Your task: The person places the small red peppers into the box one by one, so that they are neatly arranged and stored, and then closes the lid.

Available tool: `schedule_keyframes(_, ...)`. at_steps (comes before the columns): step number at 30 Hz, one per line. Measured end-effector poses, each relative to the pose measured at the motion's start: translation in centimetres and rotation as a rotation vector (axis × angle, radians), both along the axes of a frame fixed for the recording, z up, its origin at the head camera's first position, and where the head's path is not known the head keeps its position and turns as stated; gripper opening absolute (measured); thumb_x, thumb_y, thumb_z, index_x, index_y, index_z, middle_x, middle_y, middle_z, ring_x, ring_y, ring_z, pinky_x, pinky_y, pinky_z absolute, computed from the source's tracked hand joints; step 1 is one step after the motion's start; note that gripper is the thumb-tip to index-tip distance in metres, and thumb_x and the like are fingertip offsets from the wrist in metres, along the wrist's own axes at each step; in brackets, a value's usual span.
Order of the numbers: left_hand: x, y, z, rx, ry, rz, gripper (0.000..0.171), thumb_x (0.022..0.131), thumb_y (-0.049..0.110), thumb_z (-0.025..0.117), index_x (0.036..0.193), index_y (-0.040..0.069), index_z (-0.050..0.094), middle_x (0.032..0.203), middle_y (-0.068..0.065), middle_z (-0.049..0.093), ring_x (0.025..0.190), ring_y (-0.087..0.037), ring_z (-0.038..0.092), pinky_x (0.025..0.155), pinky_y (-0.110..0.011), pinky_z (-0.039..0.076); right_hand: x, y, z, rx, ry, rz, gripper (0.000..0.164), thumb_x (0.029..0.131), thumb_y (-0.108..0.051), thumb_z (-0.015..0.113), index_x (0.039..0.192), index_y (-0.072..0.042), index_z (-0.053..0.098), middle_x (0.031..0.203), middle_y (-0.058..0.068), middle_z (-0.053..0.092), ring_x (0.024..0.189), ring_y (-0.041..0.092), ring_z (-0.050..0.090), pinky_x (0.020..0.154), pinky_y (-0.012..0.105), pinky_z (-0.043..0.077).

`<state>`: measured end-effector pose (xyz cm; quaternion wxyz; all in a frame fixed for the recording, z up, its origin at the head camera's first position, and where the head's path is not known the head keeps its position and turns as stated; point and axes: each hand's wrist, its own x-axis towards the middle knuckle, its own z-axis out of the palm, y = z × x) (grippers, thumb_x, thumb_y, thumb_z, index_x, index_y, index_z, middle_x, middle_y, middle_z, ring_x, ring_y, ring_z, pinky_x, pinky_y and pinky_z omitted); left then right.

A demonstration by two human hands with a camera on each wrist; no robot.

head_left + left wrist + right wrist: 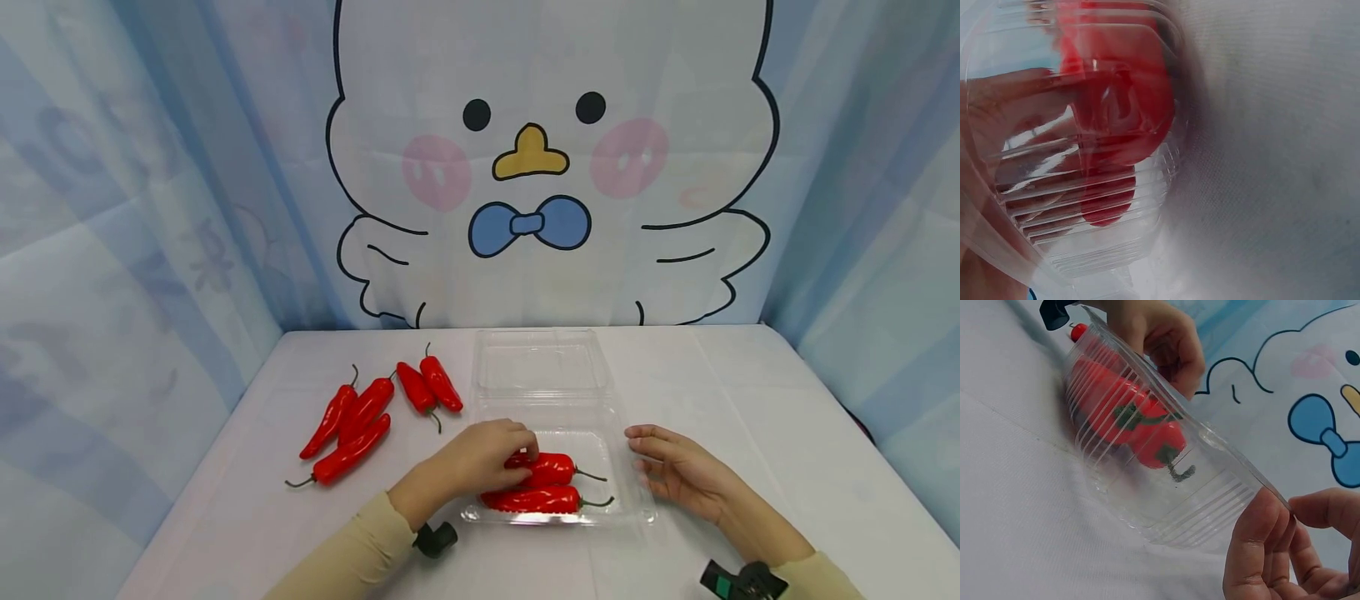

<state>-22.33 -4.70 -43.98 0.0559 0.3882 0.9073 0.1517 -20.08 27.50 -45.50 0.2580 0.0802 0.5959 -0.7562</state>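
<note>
A clear plastic clamshell box lies open with its lid folded back to the far side. Two red chili peppers rest in its base side by side, stems to the right. My left hand reaches over the box's left side, its curled fingers gripping the left end of the farther chili pepper. The nearer chili pepper lies just below that hand. On the right side, my right hand pinches the box's rim between thumb and fingers. Through the ribbed wall, the left wrist view shows red pepper ends.
Several more red chili peppers lie left of the box: a group of three and a pair nearer the lid. The white table ends at a curtain printed with a cartoon bird; more curtains hang at both sides.
</note>
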Motion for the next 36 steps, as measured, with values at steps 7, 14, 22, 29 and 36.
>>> schedule_keyframes(7,-0.13,-0.11,-0.03,0.010,-0.030,0.002,0.022,0.091,0.026,0.080,0.111,0.023,0.070,0.103,0.010,0.069,0.088,-0.002,0.058,0.083,-0.016,0.053,-0.02,-0.08,-0.04,-0.001,-0.001,-0.004,0.009,0.105,-0.018,0.059,0.114,-0.019,0.060,0.106,-0.005,0.061,0.083,0.004,0.060,0.072,0.021,0.060)
schedule_keyframes(14,-0.12,-0.21,0.12,0.016,-0.036,0.014,0.021,0.091,0.027,0.079,0.110,0.024,0.070,0.105,0.010,0.069,0.089,-0.002,0.058,0.083,-0.016,0.053,0.02,-0.03,0.03,-0.005,-0.002,-0.002,0.008,0.105,-0.018,0.059,0.113,-0.019,0.060,0.105,-0.005,0.061,0.082,0.004,0.060,0.071,0.020,0.060)
schedule_keyframes(22,-0.02,-0.39,0.22,0.022,-0.025,0.019,0.020,0.092,0.028,0.079,0.110,0.025,0.071,0.107,0.010,0.069,0.093,-0.003,0.059,0.085,-0.016,0.054,-0.01,-0.12,0.14,-0.003,-0.014,-0.018,0.009,0.105,-0.018,0.060,0.114,-0.018,0.059,0.106,-0.004,0.060,0.082,0.005,0.060,0.072,0.021,0.060)
schedule_keyframes(29,-0.08,-0.53,0.18,0.032,-0.013,0.020,0.019,0.093,0.029,0.077,0.111,0.024,0.071,0.105,0.010,0.070,0.093,-0.004,0.059,0.086,-0.017,0.054,-0.01,-0.15,0.12,-0.002,-0.016,-0.012,0.009,0.105,-0.018,0.059,0.114,-0.019,0.059,0.105,-0.005,0.061,0.082,0.005,0.060,0.072,0.021,0.060)
schedule_keyframes(36,-0.33,-0.87,0.28,0.046,0.000,0.017,0.018,0.095,0.027,0.076,0.111,0.023,0.070,0.107,0.007,0.071,0.094,-0.007,0.061,0.085,-0.019,0.054,0.03,-0.06,0.11,-0.020,0.001,0.010,0.008,0.106,-0.017,0.058,0.114,-0.019,0.060,0.105,-0.006,0.062,0.084,0.005,0.059,0.073,0.021,0.060)
